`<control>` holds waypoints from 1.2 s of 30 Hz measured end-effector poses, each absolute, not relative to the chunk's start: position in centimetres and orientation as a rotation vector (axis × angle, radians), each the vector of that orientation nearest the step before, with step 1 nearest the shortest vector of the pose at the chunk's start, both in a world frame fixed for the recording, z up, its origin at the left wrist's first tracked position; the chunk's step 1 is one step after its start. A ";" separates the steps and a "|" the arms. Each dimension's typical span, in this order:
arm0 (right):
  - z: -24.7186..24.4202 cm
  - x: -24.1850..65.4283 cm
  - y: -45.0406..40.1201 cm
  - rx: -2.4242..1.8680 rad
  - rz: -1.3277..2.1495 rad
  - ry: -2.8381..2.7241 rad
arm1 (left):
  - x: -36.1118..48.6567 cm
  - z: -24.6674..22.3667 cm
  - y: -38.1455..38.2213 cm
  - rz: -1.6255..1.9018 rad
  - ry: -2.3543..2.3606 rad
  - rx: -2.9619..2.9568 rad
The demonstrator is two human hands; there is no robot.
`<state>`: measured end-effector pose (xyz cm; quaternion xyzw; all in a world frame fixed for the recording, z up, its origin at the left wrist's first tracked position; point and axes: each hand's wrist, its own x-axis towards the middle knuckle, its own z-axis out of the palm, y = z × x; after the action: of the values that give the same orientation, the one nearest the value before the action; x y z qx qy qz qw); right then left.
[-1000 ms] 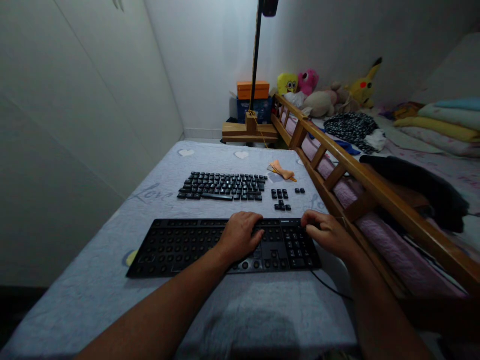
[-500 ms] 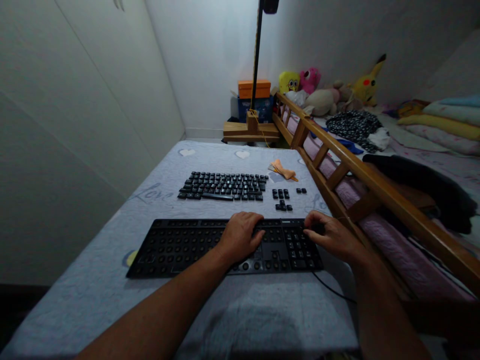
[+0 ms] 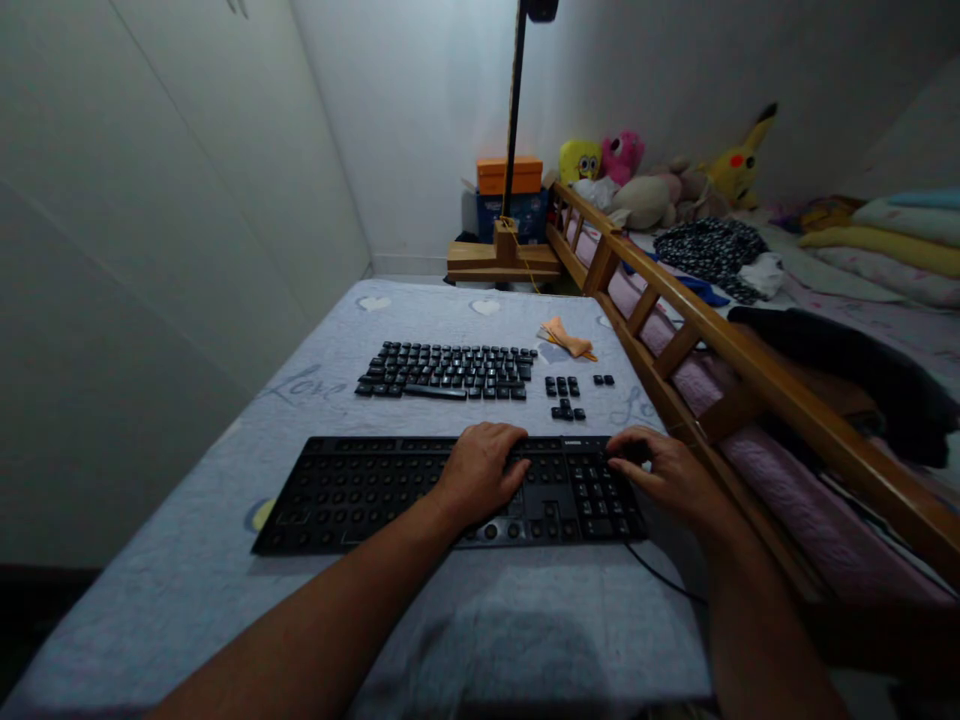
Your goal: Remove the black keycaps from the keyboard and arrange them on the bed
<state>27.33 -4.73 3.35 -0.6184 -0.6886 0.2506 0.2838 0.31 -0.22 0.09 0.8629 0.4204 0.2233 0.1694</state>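
A black keyboard (image 3: 360, 494) lies across the cloth-covered table, most of its key sockets bare; keycaps sit on its number pad at the right. My left hand (image 3: 484, 470) rests on the middle of the keyboard, thumb apart from the fingers, nothing visible in it. At the number pad's upper right corner, my right hand (image 3: 660, 470) has thumb and fingertips nearly together; whatever they hold is too small to make out. Behind the keyboard lie rows of loose black keycaps (image 3: 450, 372), with smaller groups (image 3: 562, 386) to their right.
An orange cloth (image 3: 568, 338) lies near the table's far right. A wooden bed rail (image 3: 690, 310) runs along the right side. A stand with a wooden base (image 3: 480, 262) is beyond the table. The keyboard's cable (image 3: 664, 577) trails off to the right.
My right hand has shifted very slightly at the number pad's corner. My left hand stays in place on the keyboard.
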 end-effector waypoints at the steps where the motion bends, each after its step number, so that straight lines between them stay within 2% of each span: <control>1: 3.3 27.3 -4.8 -1.661 0.670 -1.837 | 0.3 0.1 -0.2 0.638 1.192 2.454; 26: 3.2 27.8 -3.9 -1.684 0.645 -1.867 | 0.3 -0.2 -0.2 0.638 1.198 2.469; 36: 2.9 26.9 -4.0 -1.621 0.574 -1.763 | 0.3 0.5 -0.6 0.773 1.170 2.577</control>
<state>26.89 -4.00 2.94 -0.6207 -0.6751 0.2196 0.3327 0.33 -0.60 0.46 0.8736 0.3966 0.2622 0.1036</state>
